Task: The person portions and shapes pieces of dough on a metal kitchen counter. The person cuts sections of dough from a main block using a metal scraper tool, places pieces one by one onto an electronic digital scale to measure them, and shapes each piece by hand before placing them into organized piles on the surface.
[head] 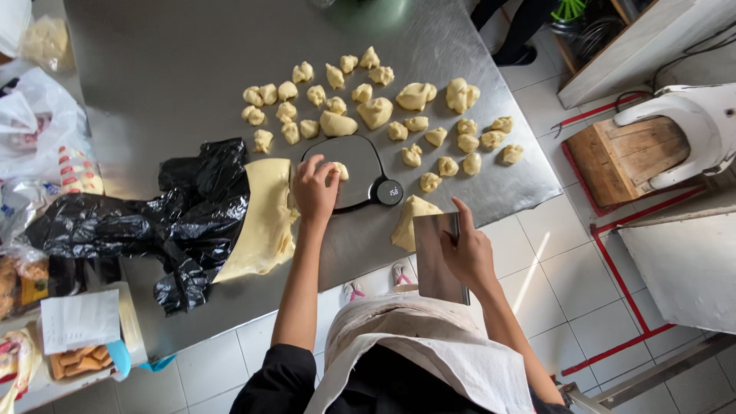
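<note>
1. I count about thirty small dough pieces (pixel 383 115) already portioned on the worktop (pixel 176 69) beyond the scale (pixel 349 170); a large slab of dough (pixel 264 218) left of the scale remains uncut.
2. My left hand (pixel 314 190) rests on the scale, fingers (pixel 328 172) closed around a small dough piece (pixel 341 170).
3. My right hand (pixel 469 253) grips a metal scraper (pixel 437 261), near a dough lump (pixel 410 218) right of the scale.

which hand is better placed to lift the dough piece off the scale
Left, most likely. The left hand already rests on the small dough piece on the scale. The right hand is off to the side, holding a metal scraper near another dough lump.
</note>
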